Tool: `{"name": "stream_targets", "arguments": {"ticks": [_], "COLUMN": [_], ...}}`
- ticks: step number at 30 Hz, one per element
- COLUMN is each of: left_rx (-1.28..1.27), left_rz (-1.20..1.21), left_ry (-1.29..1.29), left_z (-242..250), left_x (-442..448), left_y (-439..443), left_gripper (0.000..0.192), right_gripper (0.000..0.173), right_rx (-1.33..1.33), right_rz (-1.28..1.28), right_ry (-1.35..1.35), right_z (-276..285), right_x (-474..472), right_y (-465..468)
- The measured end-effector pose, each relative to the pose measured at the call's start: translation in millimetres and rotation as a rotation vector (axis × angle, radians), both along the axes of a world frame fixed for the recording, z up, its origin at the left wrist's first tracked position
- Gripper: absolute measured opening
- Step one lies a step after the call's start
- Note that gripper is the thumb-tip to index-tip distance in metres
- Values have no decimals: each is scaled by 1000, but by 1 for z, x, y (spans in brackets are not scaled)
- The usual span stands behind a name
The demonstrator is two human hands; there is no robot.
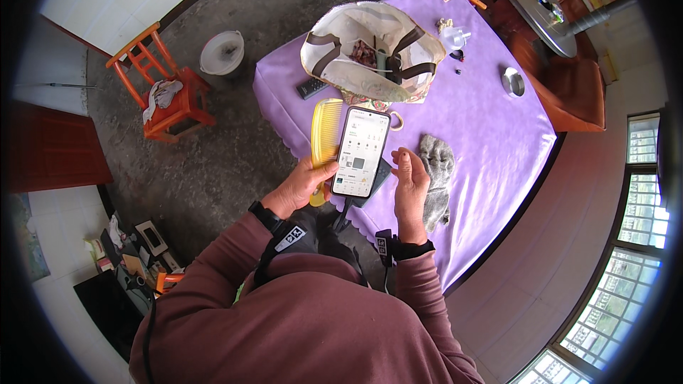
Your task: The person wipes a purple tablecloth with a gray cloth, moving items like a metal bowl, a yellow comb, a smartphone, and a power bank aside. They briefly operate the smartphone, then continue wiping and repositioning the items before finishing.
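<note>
My left hand (305, 183) holds a smartphone (358, 154) with a lit screen, along with a yellow comb (324, 130) at the phone's left side. Just right of the phone, my right hand (411, 181) is raised with the thumb up and the other fingers curled; nothing shows in it. Grey knitted gloves (438, 170) lie on the purple tablecloth (480, 154) beside that hand. Partly under the phone is a dark flat object (378, 184). Beyond the phone stands a large open tote bag (368, 85) with things inside, a black remote control (311, 87) at its left.
A metal bowl (513, 82), a clear plastic container (453, 38) and small dark items lie on the table's far right part. On the floor to the left stand an orange wooden chair (197, 98) with a cloth and a white bucket (222, 53). Brown seats (576, 93) adjoin the right side.
</note>
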State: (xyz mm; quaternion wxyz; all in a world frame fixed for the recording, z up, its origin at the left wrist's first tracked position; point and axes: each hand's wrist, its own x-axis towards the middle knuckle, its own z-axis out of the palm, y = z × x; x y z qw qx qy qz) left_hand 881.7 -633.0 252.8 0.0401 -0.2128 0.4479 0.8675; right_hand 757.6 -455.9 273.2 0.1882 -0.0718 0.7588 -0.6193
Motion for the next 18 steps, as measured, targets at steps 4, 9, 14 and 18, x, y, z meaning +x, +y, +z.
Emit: {"name": "stream_targets", "arguments": {"ticks": [4,9,14,18], "left_rx": [9,7,-9,-2], "left_rz": [-13,-4,12,26], "left_ry": [-1,-4,18,8], "left_z": [-2,-3,0,1], "left_x": [2,5,7,9], "left_y": [0,-1,-2,-4], "left_gripper": [35,35,32,30], "right_gripper": [41,46,54,57], "right_rx": [-47,-137,-87,-90], "right_rz": [13,39,91,121], "right_ry": [22,21,28,-2], "right_z": [2,4,9,13], "right_x": [-1,2,5,8], "right_y": [-13,-30,-39,-44]}}
